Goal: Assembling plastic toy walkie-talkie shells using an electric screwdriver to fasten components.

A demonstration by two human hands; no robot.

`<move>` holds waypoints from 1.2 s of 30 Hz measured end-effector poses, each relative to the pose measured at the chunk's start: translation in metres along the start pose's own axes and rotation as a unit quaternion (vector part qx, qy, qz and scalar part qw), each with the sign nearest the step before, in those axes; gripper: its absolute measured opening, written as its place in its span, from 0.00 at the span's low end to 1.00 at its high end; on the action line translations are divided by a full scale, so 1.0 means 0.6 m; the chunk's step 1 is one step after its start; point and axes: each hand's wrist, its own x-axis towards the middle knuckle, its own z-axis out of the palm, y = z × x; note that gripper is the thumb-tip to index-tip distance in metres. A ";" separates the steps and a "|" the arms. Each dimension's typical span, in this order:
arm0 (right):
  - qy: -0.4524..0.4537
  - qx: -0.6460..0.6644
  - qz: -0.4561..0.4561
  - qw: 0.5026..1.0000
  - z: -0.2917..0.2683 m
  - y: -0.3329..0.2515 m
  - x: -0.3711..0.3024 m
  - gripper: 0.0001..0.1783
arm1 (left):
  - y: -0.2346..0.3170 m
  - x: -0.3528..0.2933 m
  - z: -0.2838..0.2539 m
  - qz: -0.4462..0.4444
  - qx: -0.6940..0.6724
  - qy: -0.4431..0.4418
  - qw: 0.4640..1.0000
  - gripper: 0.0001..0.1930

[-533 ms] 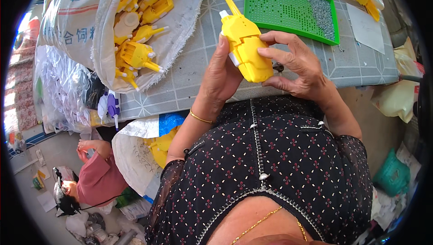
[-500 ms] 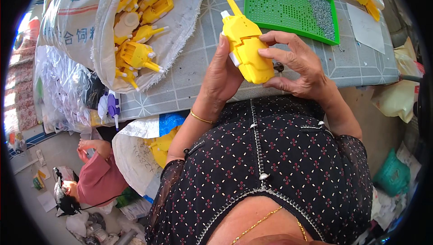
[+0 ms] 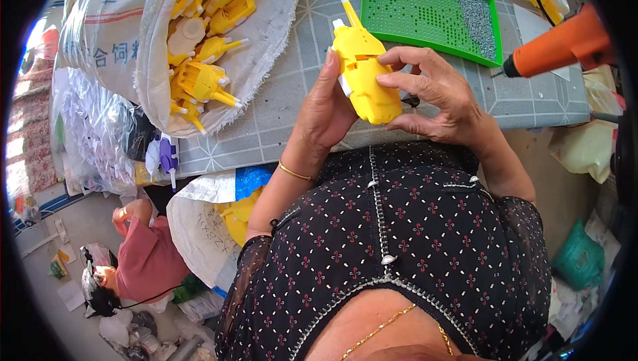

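In front of my chest, over the table edge, I hold a yellow plastic toy casing (image 3: 371, 82) shaped like a walkie-talkie. It has a long white-tipped antenna and a short white knob at its far end, and a dark gap shows across its upper part. My left hand (image 3: 327, 105) wraps its left side, thumb upright along the edge, the other fingers hidden behind. My right hand (image 3: 438, 92) is closed on its right side, with fingertips on the face near the gap and the thumb at the near end.
A green perforated tray (image 3: 425, 48) of small screws lies beyond. An orange electric screwdriver (image 3: 565, 42) juts in at right. At left, a woven sack (image 3: 156, 62) spills similar yellow casings; another white sack (image 3: 193, 221) sits below the table. A person in pink (image 3: 149, 248) is at lower left.
The orange screwdriver has swung into view at right, its tip now low over the table. The casing has tilted slightly in my hands, and my right fingers have shifted a little on it.
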 end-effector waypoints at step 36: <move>0.041 0.017 0.138 0.989 0.019 0.051 -0.020 0.32 | 0.039 -0.017 -0.044 -0.165 0.593 0.094 0.783 0.32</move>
